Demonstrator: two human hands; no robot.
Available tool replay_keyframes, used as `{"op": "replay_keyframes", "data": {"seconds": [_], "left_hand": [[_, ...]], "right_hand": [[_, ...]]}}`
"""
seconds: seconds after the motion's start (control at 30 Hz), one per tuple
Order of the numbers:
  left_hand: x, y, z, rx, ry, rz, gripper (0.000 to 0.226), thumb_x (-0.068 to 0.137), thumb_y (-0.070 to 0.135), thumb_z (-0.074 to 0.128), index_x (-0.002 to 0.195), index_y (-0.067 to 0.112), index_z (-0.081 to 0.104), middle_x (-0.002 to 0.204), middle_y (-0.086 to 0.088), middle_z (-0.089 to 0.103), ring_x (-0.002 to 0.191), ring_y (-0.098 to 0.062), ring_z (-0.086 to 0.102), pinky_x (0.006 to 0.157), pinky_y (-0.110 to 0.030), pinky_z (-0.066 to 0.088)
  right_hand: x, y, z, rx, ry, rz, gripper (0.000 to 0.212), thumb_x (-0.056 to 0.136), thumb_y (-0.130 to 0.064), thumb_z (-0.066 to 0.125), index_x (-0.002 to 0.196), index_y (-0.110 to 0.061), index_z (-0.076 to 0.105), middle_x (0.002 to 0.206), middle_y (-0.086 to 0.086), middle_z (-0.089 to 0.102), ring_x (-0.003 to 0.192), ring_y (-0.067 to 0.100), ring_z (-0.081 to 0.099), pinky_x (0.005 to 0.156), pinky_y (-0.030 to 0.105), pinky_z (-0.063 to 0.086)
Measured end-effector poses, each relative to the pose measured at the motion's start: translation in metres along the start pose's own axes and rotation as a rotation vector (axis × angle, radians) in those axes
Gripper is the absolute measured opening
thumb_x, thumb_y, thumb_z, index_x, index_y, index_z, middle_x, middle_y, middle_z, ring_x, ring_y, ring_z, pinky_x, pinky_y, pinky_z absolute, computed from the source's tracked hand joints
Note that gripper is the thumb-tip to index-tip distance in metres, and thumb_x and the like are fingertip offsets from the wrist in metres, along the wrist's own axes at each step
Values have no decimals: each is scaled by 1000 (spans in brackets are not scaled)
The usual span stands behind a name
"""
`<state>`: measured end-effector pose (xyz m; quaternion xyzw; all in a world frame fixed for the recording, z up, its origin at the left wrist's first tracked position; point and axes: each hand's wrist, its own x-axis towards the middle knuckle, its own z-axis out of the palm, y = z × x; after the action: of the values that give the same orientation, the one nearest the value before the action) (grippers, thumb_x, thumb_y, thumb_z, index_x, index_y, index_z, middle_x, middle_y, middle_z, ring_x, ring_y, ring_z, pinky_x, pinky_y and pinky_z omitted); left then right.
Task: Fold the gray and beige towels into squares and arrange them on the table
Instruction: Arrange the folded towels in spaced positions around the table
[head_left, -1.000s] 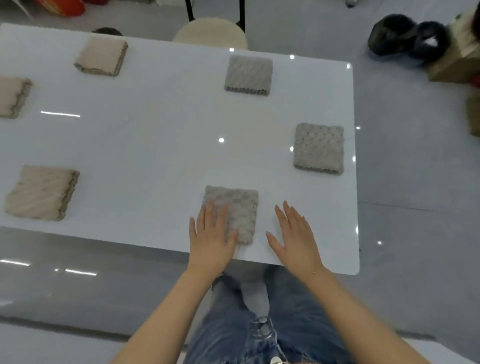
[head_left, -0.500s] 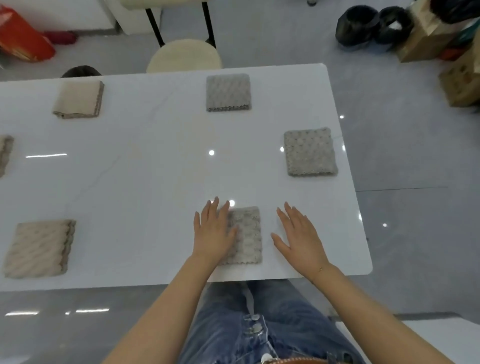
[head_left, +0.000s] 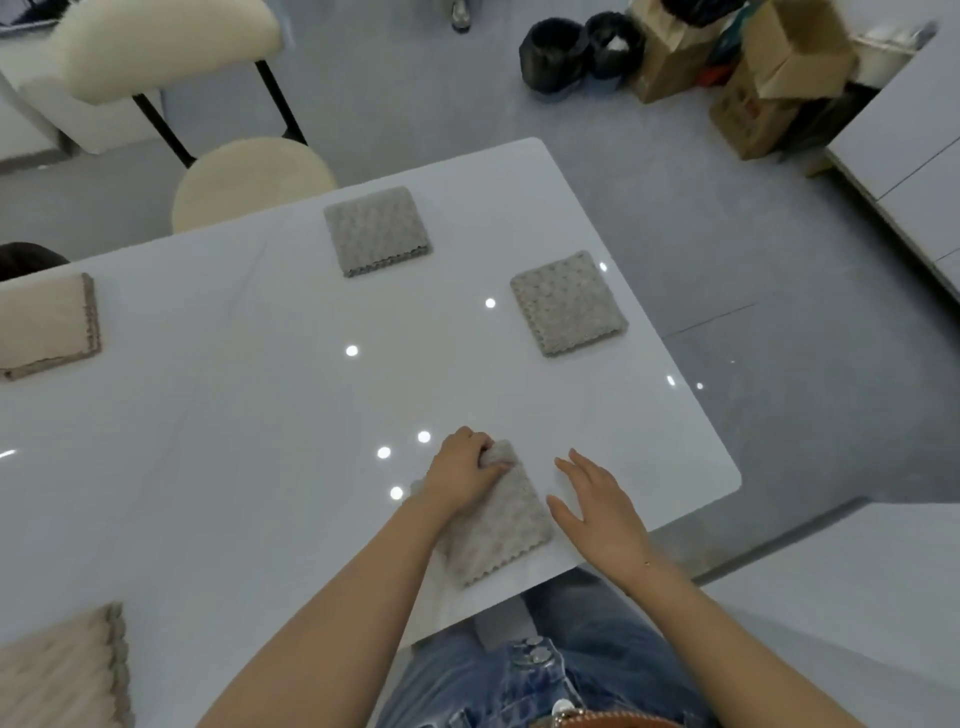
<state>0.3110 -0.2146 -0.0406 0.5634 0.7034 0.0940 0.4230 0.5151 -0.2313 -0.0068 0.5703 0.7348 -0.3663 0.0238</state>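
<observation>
On the white table (head_left: 249, 467), a folded gray towel (head_left: 501, 525) lies near the edge closest to the person, at about 5 o'clock from the table's middle. The left hand (head_left: 460, 475) rests on its far left part, fingers curled and bunching the towel's far corner between fingers and thumb. The right hand (head_left: 597, 501) lies just to the towel's right, fingers straight and slightly spread, palm down over the tabletop; whether it touches the towel's edge cannot be told.

Two more folded gray squares sit apart from it: one (head_left: 378, 231) at 12 o'clock near the far edge, another (head_left: 569, 304) at 2 o'clock near the right edge. A folded beige towel (head_left: 49, 325) lies at 10 o'clock, cut off by the left border, and a second beige one (head_left: 65, 670) at 7 o'clock, also partly out of view.

Beyond the table stands a chair with a cream round seat (head_left: 252, 182). On the floor at the far right are two dark round containers (head_left: 553, 57), one showing something pale inside, and open cardboard boxes (head_left: 779, 67) whose contents are too blurred to tell.
</observation>
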Motion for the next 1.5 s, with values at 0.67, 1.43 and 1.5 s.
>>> {"op": "replay_keyframes", "data": {"seconds": [0.67,1.43,1.5], "left_hand": [[-86,19,-19,-1709,265,-268,25,92,11,55,115,2,61,113,-14,68,104,-23,66,91,-39,53],[-88,-28,33,-725,498,-517,8,86,20,66,91,15,61,85,3,63,80,-13,59,67,-15,45],[-89,-28,32,-718,520,-497,7,87,20,65,87,15,62,82,1,64,77,-13,59,66,-16,46]], "right_hand": [[38,-61,10,1746,-365,512,43,84,-26,64,123,-7,60,121,16,65,111,28,61,93,38,52],[42,-24,42,581,82,166,27,86,-24,68,104,-17,49,98,-2,55,81,8,53,65,16,41],[42,-19,40,554,108,153,19,86,-22,68,99,-15,55,101,3,55,81,7,51,69,13,39]]}}
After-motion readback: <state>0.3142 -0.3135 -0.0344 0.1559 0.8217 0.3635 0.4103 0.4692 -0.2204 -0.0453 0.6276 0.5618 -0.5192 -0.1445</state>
